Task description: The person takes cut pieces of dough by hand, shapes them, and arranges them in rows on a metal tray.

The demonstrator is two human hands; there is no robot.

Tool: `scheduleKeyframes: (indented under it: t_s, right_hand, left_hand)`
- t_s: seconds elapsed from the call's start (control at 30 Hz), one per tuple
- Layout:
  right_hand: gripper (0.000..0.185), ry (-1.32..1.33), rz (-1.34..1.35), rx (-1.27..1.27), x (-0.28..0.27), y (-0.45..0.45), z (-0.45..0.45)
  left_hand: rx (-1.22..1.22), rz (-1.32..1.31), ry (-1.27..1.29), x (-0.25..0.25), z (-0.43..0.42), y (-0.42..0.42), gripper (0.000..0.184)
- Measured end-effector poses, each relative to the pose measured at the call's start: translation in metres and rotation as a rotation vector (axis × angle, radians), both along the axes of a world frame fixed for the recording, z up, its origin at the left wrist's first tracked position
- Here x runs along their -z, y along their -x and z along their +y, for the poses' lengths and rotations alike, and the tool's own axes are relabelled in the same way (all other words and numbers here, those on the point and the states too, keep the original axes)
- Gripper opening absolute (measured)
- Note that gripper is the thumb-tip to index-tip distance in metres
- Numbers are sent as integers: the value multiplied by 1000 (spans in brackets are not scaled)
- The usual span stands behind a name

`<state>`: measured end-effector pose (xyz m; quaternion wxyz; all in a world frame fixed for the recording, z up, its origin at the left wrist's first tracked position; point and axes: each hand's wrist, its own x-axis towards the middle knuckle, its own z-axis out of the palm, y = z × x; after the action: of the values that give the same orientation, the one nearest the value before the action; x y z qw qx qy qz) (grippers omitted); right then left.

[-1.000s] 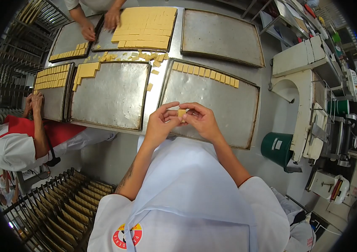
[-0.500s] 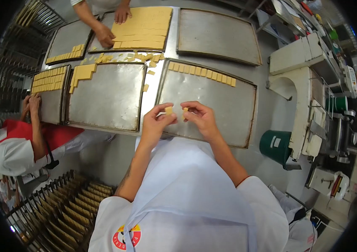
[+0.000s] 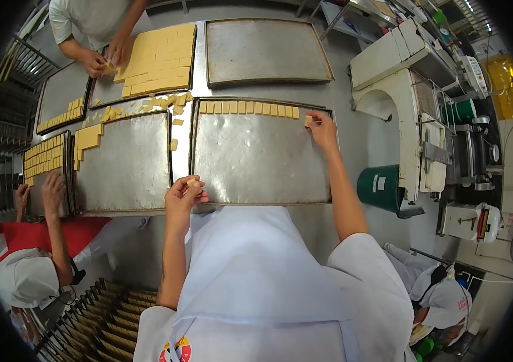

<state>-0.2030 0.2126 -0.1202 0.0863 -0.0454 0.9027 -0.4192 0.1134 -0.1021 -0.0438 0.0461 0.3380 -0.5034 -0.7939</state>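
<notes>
A row of small yellow dough rectangles point(image 3: 249, 108) runs along the far edge of the metal baking tray point(image 3: 256, 160) in front of me. At the right end of that row, my right hand point(image 3: 323, 130) pinches a dough piece point(image 3: 308, 121) at the tray's far right corner; I cannot tell if it touches the metal. My left hand point(image 3: 184, 196) is above the tray's near left corner, its fingers closed around another dough piece point(image 3: 192, 183).
Across the table a co-worker's hands point(image 3: 104, 59) work at a large cut dough sheet point(image 3: 160, 51). Dough scraps point(image 3: 160, 101) lie between trays. To the left, another person's hand point(image 3: 54, 192) is over a partly filled tray. A green bucket point(image 3: 381, 188) stands at the right.
My hands have moved apart: the right went forward and right to the row's end, the left went back and left. Each still holds dough. The view has shifted.
</notes>
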Motion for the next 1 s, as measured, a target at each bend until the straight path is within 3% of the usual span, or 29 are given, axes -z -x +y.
scheduleKeyframes:
  t_s: [0.1, 0.2, 0.3, 0.77, 1.0]
  right_hand:
    - [24, -153, 167, -86, 1, 12, -8]
    - [24, -168, 144, -82, -1, 21, -16]
    - [25, -308, 355, -152, 5, 24, -14]
    - [30, -276, 367, -250, 10, 25, -4]
    - [31, -274, 366, -265, 10, 26, -4]
  left_hand:
    - [17, 3, 18, -1, 0, 1, 25]
    - [13, 7, 22, -5, 2, 3, 25]
    - [6, 0, 15, -6, 4, 3, 24]
    - [31, -28, 16, -4, 7, 1, 22]
    - [94, 17, -22, 1, 11, 6, 31]
